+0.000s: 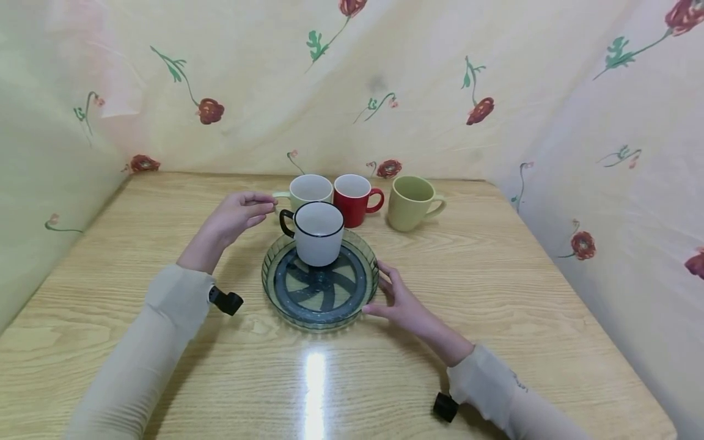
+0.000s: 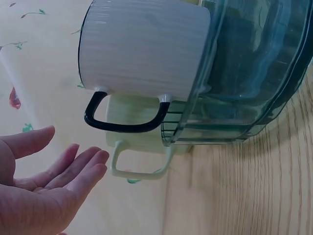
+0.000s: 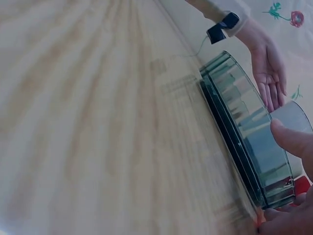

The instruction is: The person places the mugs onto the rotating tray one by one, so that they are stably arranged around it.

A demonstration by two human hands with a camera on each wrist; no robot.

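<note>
A clear greenish lazy Susan [image 1: 291, 311] with a dark spoked base sits on the table. A white mug [image 1: 319, 244] with black rim and handle stands upright in its far part, handle to the left. My right hand [image 1: 404, 305] holds the lazy Susan's right side, thumb towards the front and fingers further back. In the right wrist view, the thumb [image 3: 288, 139] lies at the clear wall. My left hand [image 1: 242, 214], fingers loosely bent and holding nothing, hovers left of the white mug. Its fingertips come close to the handle of a pale green mug [image 1: 310, 189] behind.
A red mug [image 1: 349, 201] stands behind the white one, its handle to the right. Further right is a yellow-green mug [image 1: 407, 208], also with its handle to the right. A flowered cloth [image 1: 247, 85] hangs along the back and sides of the wooden table [image 1: 220, 379].
</note>
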